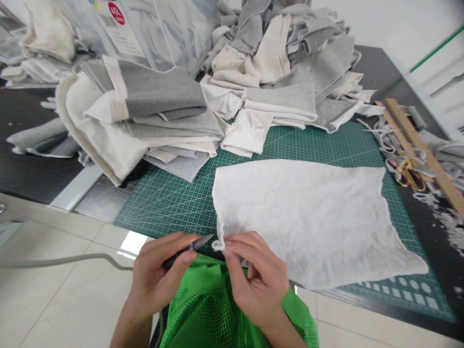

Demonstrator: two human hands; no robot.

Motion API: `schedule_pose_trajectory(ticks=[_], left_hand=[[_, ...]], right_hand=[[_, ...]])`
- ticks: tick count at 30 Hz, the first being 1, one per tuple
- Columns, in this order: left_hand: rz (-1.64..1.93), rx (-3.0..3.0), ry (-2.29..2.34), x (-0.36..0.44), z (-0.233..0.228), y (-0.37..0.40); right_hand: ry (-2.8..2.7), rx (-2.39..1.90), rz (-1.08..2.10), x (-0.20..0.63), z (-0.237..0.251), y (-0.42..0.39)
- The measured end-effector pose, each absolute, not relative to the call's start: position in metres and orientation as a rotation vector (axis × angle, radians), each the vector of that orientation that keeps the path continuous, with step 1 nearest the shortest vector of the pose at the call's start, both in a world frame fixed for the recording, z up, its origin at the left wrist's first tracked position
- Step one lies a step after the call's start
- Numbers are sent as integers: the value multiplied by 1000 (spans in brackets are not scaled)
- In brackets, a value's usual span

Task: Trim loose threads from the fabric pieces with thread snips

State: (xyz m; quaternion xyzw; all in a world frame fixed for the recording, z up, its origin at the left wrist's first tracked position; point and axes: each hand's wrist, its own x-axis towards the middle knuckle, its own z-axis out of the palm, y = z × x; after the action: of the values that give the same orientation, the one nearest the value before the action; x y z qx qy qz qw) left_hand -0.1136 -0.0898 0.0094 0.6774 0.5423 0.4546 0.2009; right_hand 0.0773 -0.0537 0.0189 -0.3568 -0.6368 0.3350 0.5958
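My left hand is closed around a small pair of thread snips with a dark handle; their pointed metal tip aims at the fabric edge. Most of the handle is hidden in my palm. A corner of the white fabric piece is pinched in my right hand, between thumb and fingers. From that pinch a small curled bit of the edge sticks out, just right of the blade tip. The rest of the fabric lies spread flat on the green cutting mat.
Folded grey and cream fabric pieces are stacked at the left, with a larger heap behind. A clear plastic bin stands at the back. Gold-handled scissors, wooden rulers and scraps lie along the right.
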Motion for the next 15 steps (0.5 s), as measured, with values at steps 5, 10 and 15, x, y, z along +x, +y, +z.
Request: schedule_pose_trajectory(ticks=[5, 10, 15], left_hand=[[1334, 1758, 1655, -113, 11, -89], [1451, 1682, 1674, -106, 28, -82], [1493, 1821, 1608, -80, 73, -53]], right_hand=[[-1473, -834, 794, 77, 20, -55], [-1481, -830, 797, 76, 19, -55], [-1523, -858, 777, 77, 22, -54]])
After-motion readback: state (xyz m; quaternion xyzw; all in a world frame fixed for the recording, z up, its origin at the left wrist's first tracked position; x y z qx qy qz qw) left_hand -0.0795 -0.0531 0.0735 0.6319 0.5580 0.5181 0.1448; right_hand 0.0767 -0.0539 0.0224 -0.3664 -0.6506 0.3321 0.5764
